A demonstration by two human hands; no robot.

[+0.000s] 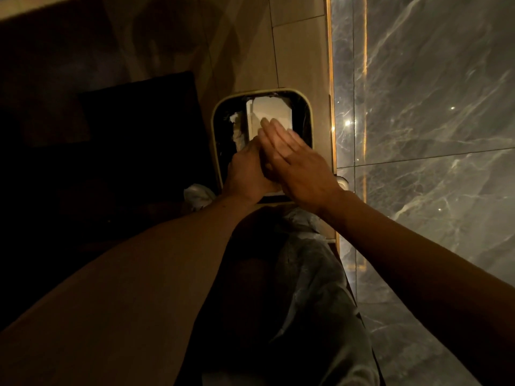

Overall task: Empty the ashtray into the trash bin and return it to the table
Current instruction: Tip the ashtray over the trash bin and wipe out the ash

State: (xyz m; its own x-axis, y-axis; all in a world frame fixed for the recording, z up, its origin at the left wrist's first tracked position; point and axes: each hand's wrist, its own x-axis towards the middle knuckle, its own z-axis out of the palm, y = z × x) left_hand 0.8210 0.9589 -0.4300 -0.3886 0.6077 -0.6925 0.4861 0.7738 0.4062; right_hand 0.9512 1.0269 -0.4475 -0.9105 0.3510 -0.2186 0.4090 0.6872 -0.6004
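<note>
Head view looks almost straight down in dim light, and I see both of my hands over the trash bin [216, 129], a rounded-square bin with a pale rim and a dark liner, standing on the tan floor [301, 51] just left of a grey marble wall [432, 107] with a gold strip at its edge. My left hand [246, 171] is curled over the near part of the bin opening, its fingers wrapped around something I take for the ashtray, though the object itself is hidden between my hands and I cannot make it out. My right hand [295, 162] lies flat above it, fingers [274, 129] straight and pressed together, pointing toward the far side, overlapping the left hand. Inside the bin a pale box [270, 110] and some crumpled white paper [237, 126] show. Dark furniture [133, 129] sits to the left, and my trouser leg [306, 288] fills the near centre
</note>
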